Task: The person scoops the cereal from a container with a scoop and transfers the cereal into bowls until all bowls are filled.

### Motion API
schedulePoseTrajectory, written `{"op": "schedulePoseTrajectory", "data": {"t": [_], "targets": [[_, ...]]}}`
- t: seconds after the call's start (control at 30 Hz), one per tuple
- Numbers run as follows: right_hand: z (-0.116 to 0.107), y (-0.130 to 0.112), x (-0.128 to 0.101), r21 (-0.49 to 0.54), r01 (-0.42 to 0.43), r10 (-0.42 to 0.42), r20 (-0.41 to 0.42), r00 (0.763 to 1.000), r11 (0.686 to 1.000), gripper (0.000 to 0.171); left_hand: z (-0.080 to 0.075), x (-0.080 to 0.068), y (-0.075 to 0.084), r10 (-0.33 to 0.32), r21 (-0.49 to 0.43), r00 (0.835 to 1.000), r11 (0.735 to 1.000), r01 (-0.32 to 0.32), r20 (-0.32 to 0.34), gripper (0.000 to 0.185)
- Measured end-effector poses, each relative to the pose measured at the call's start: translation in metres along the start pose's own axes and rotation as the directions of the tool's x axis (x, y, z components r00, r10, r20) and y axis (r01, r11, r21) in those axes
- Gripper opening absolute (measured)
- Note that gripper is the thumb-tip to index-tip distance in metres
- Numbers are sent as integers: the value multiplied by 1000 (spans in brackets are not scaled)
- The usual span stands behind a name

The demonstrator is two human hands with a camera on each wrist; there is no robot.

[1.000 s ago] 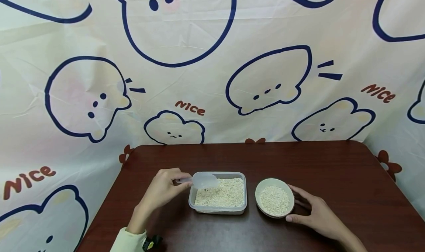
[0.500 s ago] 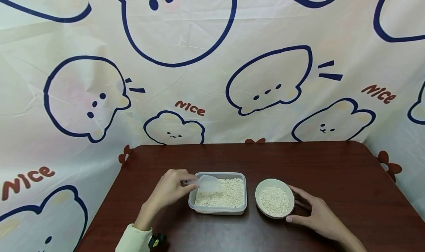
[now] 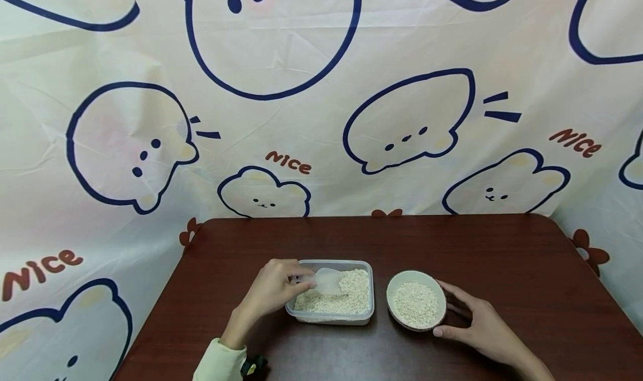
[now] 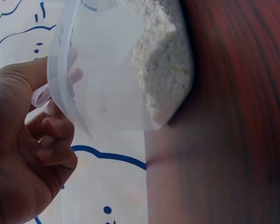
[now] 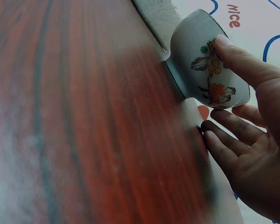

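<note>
In the head view my left hand (image 3: 275,286) pinches the handle of a translucent plastic scoop (image 3: 328,282) between thumb and fingers. The scoop's bowl overlaps the oat flakes (image 3: 354,294) in a clear rectangular container (image 3: 331,318). From the left wrist, the handle's looped end (image 4: 41,96) shows by the fingers, and the container's wall covers part of the hand. To the right stands a small ceramic bowl (image 3: 394,314) with pale flakes inside. My right hand (image 3: 477,322) holds its right side, thumb (image 5: 240,58) against the fruit-painted outer wall (image 5: 196,44) and fingers around the far side.
Both vessels stand on a dark red-brown wooden table (image 3: 452,241), the bowl a short gap right of the container. Behind the table hangs a pale cloth (image 3: 321,124) with blue cartoon outlines. A dark wristband (image 3: 254,365) sits by the left sleeve.
My left hand has moved right and slightly down with the scoop, carrying it from the container's left rim to over the flakes. The right hand and the bowl have stayed in place.
</note>
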State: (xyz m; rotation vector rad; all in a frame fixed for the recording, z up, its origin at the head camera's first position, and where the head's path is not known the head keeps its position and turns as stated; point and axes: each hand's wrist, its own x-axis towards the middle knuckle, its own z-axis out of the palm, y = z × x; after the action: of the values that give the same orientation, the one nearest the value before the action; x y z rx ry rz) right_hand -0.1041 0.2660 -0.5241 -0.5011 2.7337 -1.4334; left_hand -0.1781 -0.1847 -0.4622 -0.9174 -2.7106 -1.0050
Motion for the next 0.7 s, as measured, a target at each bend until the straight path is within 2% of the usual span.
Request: {"op": "schedulePoseTrajectory", "data": {"t": [0.3, 0.57, 0.7], "targets": [[1, 0, 1, -10, -51, 51, 6, 999, 999, 91, 12, 4, 6, 1, 20, 1000, 1000, -1, -26, 16], [1, 1, 2, 0, -49, 49, 5, 999, 999, 90, 20, 3, 10, -85, 50, 995, 995, 88, -48, 14], [0, -1, 1, -8, -53, 53, 5, 999, 999, 91, 23, 0, 10, -77, 65, 995, 995, 81, -64, 11]]}}
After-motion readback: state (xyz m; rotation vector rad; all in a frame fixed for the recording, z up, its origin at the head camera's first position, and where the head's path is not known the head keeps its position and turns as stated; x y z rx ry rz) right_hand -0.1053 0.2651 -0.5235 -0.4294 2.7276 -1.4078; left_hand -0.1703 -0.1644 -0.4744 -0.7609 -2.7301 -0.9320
